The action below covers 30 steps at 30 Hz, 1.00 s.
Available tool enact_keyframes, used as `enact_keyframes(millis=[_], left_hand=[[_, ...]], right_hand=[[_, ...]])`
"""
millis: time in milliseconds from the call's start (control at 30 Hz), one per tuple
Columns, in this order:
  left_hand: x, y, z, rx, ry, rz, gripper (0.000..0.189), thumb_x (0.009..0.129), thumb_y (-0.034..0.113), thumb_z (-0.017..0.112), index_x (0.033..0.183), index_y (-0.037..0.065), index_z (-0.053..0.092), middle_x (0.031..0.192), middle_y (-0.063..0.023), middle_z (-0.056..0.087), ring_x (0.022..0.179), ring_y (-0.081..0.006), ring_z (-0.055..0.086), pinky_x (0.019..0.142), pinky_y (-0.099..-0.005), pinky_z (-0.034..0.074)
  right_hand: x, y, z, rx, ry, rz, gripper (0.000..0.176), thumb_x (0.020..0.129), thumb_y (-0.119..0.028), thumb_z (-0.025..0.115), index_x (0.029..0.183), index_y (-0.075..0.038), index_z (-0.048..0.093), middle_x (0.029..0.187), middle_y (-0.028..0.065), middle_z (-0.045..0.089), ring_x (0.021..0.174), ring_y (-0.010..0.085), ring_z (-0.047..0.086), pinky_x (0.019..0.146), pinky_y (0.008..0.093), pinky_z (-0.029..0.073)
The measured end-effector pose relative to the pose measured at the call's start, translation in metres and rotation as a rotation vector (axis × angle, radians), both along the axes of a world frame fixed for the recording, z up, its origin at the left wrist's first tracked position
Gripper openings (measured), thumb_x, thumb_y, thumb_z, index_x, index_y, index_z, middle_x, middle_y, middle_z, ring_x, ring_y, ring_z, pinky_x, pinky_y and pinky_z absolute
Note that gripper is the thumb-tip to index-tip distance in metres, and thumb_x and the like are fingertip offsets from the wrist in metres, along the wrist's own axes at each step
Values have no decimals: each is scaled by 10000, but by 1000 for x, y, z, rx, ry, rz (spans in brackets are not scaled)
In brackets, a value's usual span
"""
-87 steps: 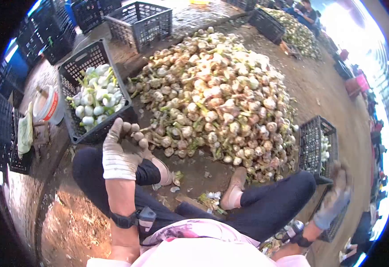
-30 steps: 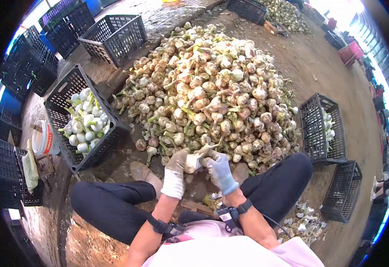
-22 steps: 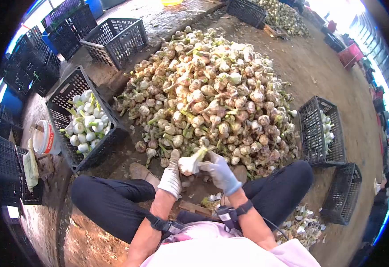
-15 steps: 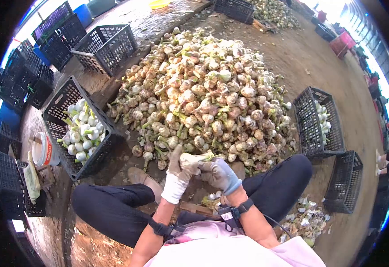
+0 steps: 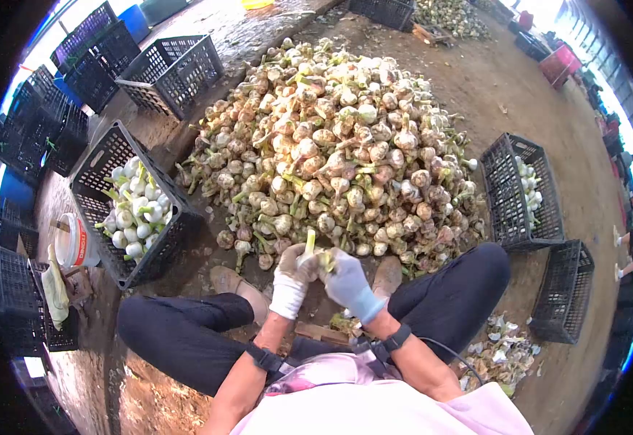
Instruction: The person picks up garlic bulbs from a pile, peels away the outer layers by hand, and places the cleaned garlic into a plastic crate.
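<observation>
My gloved left hand [image 5: 293, 274] is closed round a garlic bulb, whose pale green stem [image 5: 310, 241] points up between my hands. My gloved right hand [image 5: 347, 281] is closed beside it, its fingers pressed against the bulb; the bulb itself is mostly hidden by the gloves. Just beyond both hands lies a large heap of unpeeled garlic [image 5: 345, 159] with stems. Peeled white garlic [image 5: 141, 206] fills part of a black crate [image 5: 178, 217] on the left.
Another black crate [image 5: 501, 192] with white garlic stands on the right, beside a lower crate [image 5: 563, 290]. Peeled skins [image 5: 501, 351] lie near my right knee. A white bucket [image 5: 77, 243] and stacked crates [image 5: 23, 138] are on the left. A second heap [image 5: 450, 18] lies far back.
The garlic's stem has turned from pointing right to pointing up. My right hand has turned and now sits higher against the bulb, with its back showing more.
</observation>
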<state>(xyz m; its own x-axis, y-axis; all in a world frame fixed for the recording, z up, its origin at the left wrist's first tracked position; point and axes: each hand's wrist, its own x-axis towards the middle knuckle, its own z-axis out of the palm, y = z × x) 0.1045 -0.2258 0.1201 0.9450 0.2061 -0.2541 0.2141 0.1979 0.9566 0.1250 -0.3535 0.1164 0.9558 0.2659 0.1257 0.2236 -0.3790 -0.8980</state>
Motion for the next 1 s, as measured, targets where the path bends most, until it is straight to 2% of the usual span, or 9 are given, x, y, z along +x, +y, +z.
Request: enact_keyframes(millis=[167, 333, 433, 533, 633, 767, 833, 933, 1000], left_hand=[[4, 16, -13, 304, -146, -141, 202, 847, 162, 592, 969, 2, 570, 807, -15, 549, 694, -73, 512, 588, -234, 446], [6, 19, -7, -190, 271, -153, 217, 810, 186, 639, 917, 6, 583, 791, -18, 587, 664, -95, 547, 580, -237, 447], [1, 17, -8, -340, 330, -21, 235, 784, 166, 661, 923, -3, 578, 762, -33, 602, 626, -112, 576, 575, -248, 470], [4, 14, -3, -503, 228, 34, 206, 774, 155, 668, 885, -1, 593, 783, -52, 608, 641, -128, 590, 597, -264, 498], [3, 12, -1, -563, 34, -59, 220, 782, 185, 673, 882, 5, 596, 799, -56, 617, 680, -146, 602, 629, -280, 518], [3, 22, -2, -426, 96, 26, 277, 790, 228, 666, 949, 7, 617, 798, -41, 613, 718, -132, 603, 658, -253, 506], [1, 29, -12, -379, 119, 4, 237, 803, 201, 652, 942, 9, 638, 825, -39, 605, 763, -131, 586, 689, -257, 485], [5, 25, -15, 154, -93, -184, 194, 827, 157, 613, 930, -4, 643, 843, -24, 600, 766, -108, 576, 685, -230, 465], [6, 16, -13, 109, -57, -185, 185, 812, 137, 628, 921, -11, 647, 838, -21, 586, 789, -104, 561, 708, -229, 452]], right_hand=[[1, -8, 8, 239, 263, 72, 137, 775, -49, 610, 905, -5, 605, 770, 82, 628, 670, 161, 573, 637, 274, 448], [7, -10, 13, -26, 2, 129, 184, 799, -88, 612, 964, -8, 611, 784, 40, 642, 676, 84, 547, 620, 262, 447], [11, -15, -11, 339, 583, -29, 145, 800, -72, 552, 882, 13, 635, 815, 185, 636, 740, 229, 626, 662, 300, 472], [10, -27, -82, 687, 589, -66, 184, 816, -108, 530, 889, 21, 638, 811, 185, 639, 744, 249, 631, 679, 304, 479], [10, -19, -59, 382, 371, 100, 246, 822, -180, 520, 895, 22, 641, 877, 212, 625, 829, 294, 620, 727, 313, 480], [21, -23, -65, -476, 472, 259, 290, 773, -139, 599, 1010, 28, 606, 1031, 175, 607, 963, 221, 577, 819, 314, 456], [20, -30, -57, 225, 394, -35, 433, 738, -71, 644, 1142, 26, 526, 1060, 146, 594, 962, 196, 560, 819, 303, 450], [19, -20, -1, 361, 547, 45, 551, 724, -111, 699, 1205, 23, 464, 1068, 114, 581, 948, 164, 542, 803, 272, 443], [14, -11, 4, 377, 604, 97, 514, 756, -121, 688, 1199, 20, 470, 1032, 54, 577, 883, 109, 540, 777, 232, 443]])
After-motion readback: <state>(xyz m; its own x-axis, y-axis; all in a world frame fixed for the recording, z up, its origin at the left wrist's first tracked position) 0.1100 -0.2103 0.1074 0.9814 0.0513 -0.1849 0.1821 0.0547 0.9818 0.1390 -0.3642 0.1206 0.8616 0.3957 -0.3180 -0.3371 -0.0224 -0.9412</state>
